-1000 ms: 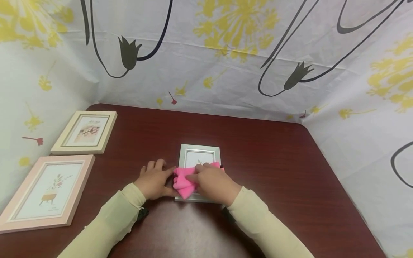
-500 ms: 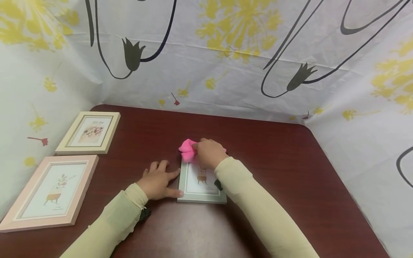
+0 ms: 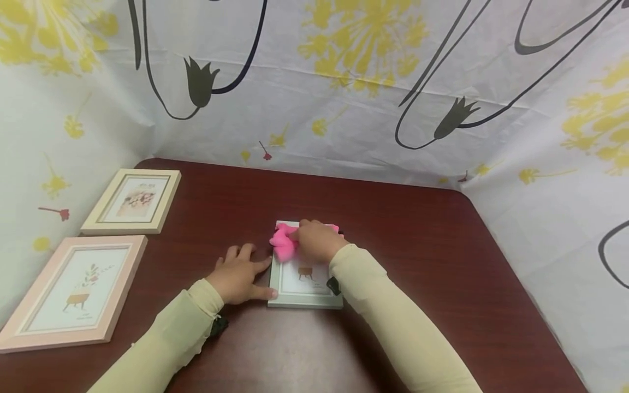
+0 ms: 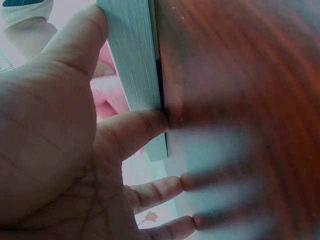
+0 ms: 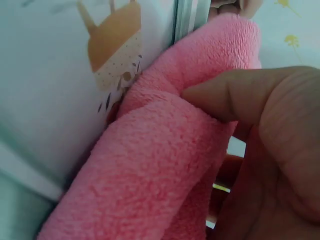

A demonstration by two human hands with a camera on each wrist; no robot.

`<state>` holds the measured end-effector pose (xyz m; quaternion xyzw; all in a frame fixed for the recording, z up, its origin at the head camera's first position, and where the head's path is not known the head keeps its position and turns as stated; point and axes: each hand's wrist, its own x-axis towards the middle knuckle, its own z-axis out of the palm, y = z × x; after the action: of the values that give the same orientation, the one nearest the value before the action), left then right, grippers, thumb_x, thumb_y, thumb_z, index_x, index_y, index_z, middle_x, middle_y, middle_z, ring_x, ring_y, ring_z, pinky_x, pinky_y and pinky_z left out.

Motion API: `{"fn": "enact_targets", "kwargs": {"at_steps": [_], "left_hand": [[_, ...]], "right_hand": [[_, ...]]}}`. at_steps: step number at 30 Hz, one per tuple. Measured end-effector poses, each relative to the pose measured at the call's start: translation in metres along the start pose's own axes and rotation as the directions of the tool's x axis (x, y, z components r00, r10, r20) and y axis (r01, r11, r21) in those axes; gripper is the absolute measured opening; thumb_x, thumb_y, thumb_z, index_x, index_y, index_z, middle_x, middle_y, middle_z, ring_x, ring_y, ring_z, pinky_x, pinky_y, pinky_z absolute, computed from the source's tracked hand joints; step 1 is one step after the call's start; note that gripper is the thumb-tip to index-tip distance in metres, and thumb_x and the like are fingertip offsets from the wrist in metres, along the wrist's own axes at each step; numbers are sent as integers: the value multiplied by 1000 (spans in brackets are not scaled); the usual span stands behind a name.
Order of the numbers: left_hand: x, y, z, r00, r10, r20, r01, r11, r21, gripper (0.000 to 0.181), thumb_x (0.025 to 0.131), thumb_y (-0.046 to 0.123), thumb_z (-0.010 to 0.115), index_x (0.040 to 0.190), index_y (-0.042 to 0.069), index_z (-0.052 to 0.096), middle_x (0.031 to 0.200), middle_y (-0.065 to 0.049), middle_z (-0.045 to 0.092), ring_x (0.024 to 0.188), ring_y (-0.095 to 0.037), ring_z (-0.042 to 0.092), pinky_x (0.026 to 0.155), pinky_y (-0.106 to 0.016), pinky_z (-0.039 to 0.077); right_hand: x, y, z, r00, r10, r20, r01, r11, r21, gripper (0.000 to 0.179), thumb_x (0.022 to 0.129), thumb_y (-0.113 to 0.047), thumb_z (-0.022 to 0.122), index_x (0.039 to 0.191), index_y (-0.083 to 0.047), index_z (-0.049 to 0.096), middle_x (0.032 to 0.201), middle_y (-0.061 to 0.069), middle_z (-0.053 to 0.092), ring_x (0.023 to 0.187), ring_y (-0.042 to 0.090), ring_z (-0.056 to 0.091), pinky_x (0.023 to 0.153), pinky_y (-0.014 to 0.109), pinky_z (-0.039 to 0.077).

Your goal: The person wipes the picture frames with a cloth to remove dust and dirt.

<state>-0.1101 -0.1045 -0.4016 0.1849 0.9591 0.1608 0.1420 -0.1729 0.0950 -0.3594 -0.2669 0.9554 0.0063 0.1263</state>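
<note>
A pale green picture frame [image 3: 304,302] lies face up on the dark red table, showing a print of a potted plant. Bunched over its far part is a pink cloth [image 3: 283,244], fluffy in the right wrist view. My right hand [image 3: 316,240] grips this cloth, its thumb pressed into the folds, and covers part of the print. At the frame's left side my left hand [image 3: 238,278] is spread out. Its thumb touches the near left corner, and the index fingertip meets the side edge [image 4: 132,55]; the other fingertips rest on the tabletop.
Along the table's left side lie a pink picture frame [image 3: 118,292] and, behind it, a cream picture frame [image 3: 169,199]. White sheeting [image 3: 295,82] with yellow flowers and dark tulips hangs around the back and sides of the table [image 3: 417,245].
My right hand with the cloth went from the frame's middle up to its far edge, then came slightly back toward me. My left hand stays beside the frame, its thumb now on the corner.
</note>
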Motion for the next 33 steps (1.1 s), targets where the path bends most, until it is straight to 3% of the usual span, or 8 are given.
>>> {"fn": "enact_targets", "kwargs": {"at_steps": [5,11,16,21,26,31,33], "left_hand": [[-1,0,0,1000,0,-1,0,1000,-9,80,80,61,73,142,13,57,145,-24,35,126,-48,33,96,-73,33],[-2,-1,0,1000,19,-15,-19,1000,-13,82,79,61,74,142,13,56,143,-24,36,125,-48,34,94,-74,34],[-1,-1,1,999,35,-33,-34,999,14,85,77,63,75,142,13,57,142,-25,38,125,-49,35,93,-75,34],[-1,-1,1,999,34,-30,-33,999,25,87,76,66,74,143,13,56,142,-25,38,126,-49,34,93,-75,35],[-1,-1,0,999,27,-17,-27,1000,8,86,78,66,72,144,13,54,143,-25,37,126,-49,34,94,-75,33],[-1,0,-1,1000,17,-14,-18,1000,-19,85,79,64,73,145,14,53,143,-25,36,125,-47,34,94,-74,33],[-2,0,-1,1000,13,-12,-14,1000,-20,85,79,63,73,145,14,53,143,-25,36,125,-47,33,94,-74,33]], "right_hand": [[-15,1,3,994,-103,22,101,993,53,36,83,-15,78,118,-21,74,94,2,56,86,19,56,79,32,49],[-37,-2,8,977,-213,31,208,971,121,26,89,-5,65,104,-23,77,83,-3,53,75,15,52,68,28,46],[-53,-9,12,963,-268,6,267,960,87,25,88,-5,66,100,-24,76,82,-5,52,79,14,54,63,26,44],[-61,-15,12,971,-238,-11,238,969,59,26,89,-6,67,102,-27,76,86,-5,54,96,19,60,60,25,45],[-63,-13,8,978,-204,-36,204,979,0,24,86,-6,70,94,-28,76,84,-4,56,83,17,56,60,28,45],[-54,2,4,994,-30,-109,15,991,-135,28,86,-5,67,96,-28,78,83,1,57,79,20,52,70,34,45],[-47,9,6,990,47,-130,-66,987,-149,30,88,-7,68,106,-28,78,86,4,58,84,21,52,71,34,47]]}}
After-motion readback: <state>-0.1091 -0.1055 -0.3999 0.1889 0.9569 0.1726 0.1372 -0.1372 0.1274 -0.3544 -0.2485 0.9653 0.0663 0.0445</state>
